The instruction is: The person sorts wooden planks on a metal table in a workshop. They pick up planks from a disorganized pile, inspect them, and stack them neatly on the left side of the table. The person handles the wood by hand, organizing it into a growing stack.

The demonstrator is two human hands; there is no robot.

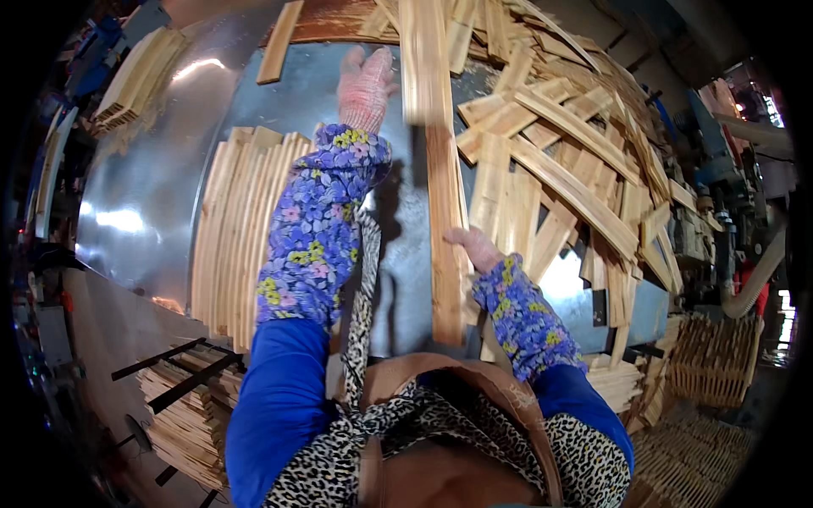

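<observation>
My left hand (366,89), in a pale glove, reaches far over the metal table with its fingers apart and nothing in them. Just right of it is a blurred wooden plank (426,63), whose near end overlaps a second plank (445,237) running toward me. My right hand (476,248) grips the right edge of that nearer plank, its fingertips on the upper face and the thumb hidden. Both forearms wear purple flowered sleeves. Beside my left forearm stands a neat row of planks (246,229).
A loose, crisscrossed heap of planks (559,161) covers the right side of the metal table (144,186). One short board (279,46) lies at the far edge. Stacked planks (182,415) stand on a rack at lower left; more stacks (711,360) are at right, below machinery and a hose.
</observation>
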